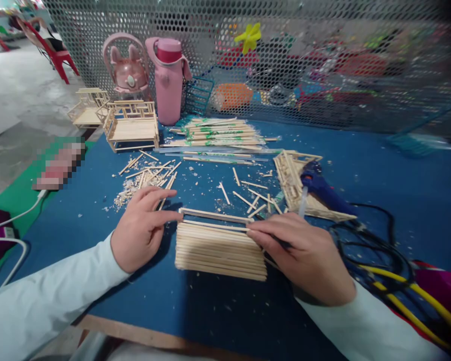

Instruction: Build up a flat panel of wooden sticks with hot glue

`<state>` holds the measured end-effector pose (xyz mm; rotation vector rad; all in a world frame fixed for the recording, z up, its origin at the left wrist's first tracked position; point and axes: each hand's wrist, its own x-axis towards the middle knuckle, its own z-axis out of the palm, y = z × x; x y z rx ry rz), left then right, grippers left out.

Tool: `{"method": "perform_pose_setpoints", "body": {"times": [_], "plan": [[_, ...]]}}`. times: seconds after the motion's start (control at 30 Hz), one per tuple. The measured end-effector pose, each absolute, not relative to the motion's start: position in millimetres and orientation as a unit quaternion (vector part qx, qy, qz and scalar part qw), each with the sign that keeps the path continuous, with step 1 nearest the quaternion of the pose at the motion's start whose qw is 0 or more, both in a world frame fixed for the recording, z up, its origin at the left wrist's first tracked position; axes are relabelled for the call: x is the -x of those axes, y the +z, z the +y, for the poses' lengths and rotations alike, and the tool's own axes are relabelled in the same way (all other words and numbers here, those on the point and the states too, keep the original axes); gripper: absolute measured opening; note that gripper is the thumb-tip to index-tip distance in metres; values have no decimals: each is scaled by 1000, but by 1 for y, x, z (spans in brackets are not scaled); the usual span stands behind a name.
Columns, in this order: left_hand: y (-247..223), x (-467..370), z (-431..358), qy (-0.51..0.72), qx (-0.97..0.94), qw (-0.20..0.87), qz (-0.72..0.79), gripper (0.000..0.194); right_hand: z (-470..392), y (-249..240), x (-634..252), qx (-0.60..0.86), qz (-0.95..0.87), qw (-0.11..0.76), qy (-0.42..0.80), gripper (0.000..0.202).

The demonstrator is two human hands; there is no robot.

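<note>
A panel of wooden sticks laid side by side rests on the blue table in front of me. At its far edge, thin sticks form a narrow open frame. My left hand has its fingers stretched out, the index fingertip touching the frame's left end. My right hand pinches a stick at the frame's right end between thumb and fingers. Just beyond the right hand lies a blue glue gun, against a stick-built piece.
Loose short sticks and scraps lie behind my left hand. Wrapped sticks, a pink bottle and a small stick bench stand farther back. Black cables coil at right. A perforated metal screen borders the table.
</note>
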<state>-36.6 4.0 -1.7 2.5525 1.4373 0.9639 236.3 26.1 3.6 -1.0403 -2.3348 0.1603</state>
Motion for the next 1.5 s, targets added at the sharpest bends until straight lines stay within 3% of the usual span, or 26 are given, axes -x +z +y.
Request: {"method": "perform_pose_setpoints", "body": {"times": [0.3, 0.53, 0.83, 1.4, 1.5], "plan": [[-6, 33, 0, 281, -842, 49, 457, 42, 21, 5, -242, 395, -877, 271, 43, 17], [-5, 27, -4, 274, -846, 11, 458, 28, 14, 8, -248, 445, -838, 311, 49, 20], [-9, 20, -3, 228, -865, -10, 448, 22, 9, 7, -247, 432, -859, 263, 82, 18], [-10, 18, -6, 236, -857, -25, 458, 19, 6, 3, -245, 448, -849, 256, 115, 18], [-12, 17, -7, 248, -842, -23, 479, 31, 5, 2, -244, 442, -852, 260, 107, 18]]}}
